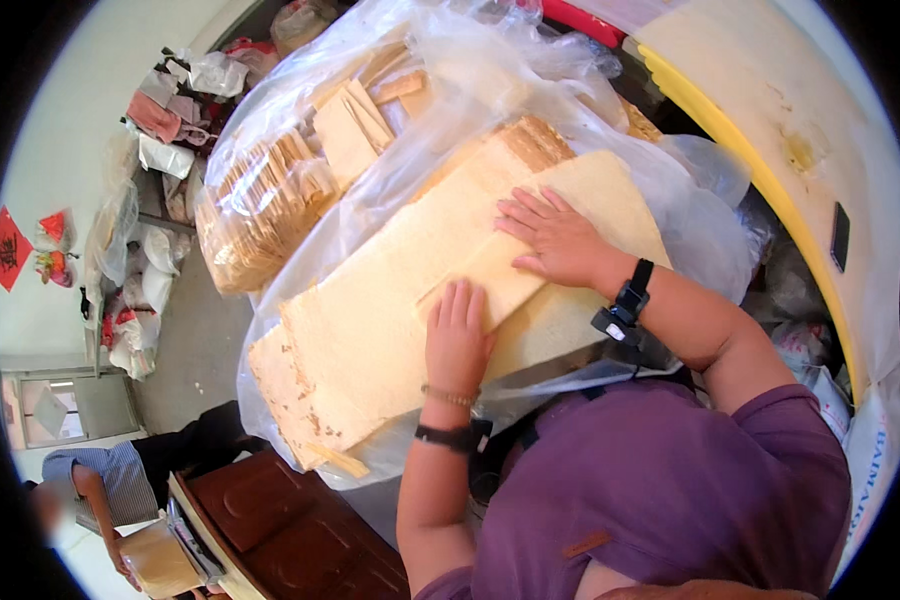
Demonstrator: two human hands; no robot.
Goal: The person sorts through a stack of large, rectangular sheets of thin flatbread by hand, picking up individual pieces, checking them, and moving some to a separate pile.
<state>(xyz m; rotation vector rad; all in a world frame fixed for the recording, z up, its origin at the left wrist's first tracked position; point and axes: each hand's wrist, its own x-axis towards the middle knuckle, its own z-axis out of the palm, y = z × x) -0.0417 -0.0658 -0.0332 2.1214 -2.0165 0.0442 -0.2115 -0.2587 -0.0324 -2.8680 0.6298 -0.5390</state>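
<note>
My left hand (457,337) lies flat on one end of a folded pale yellow sheet (487,281), its fingers straight and nearly side by side. Farther up to the right, my right hand (559,236) presses on the same sheet with its fingers spread. Beneath it is a long stack of pale yellow sheets (375,300), with crumbly brown bits at its near-left end. A loose narrow strip (337,459) lies by that end. The stack rests on clear plastic sheeting (667,180). Neither hand grips anything, and my palms hide part of the folded sheet.
Clear plastic covers bundled thin yellow pieces (262,202) on the left. A yellow-edged table (750,142) bearing a phone (840,236) curves along the right. Bags fill a shelf (169,221). Beyond a dark red wooden cabinet (285,517), another person (105,480) handles a tan package (161,559).
</note>
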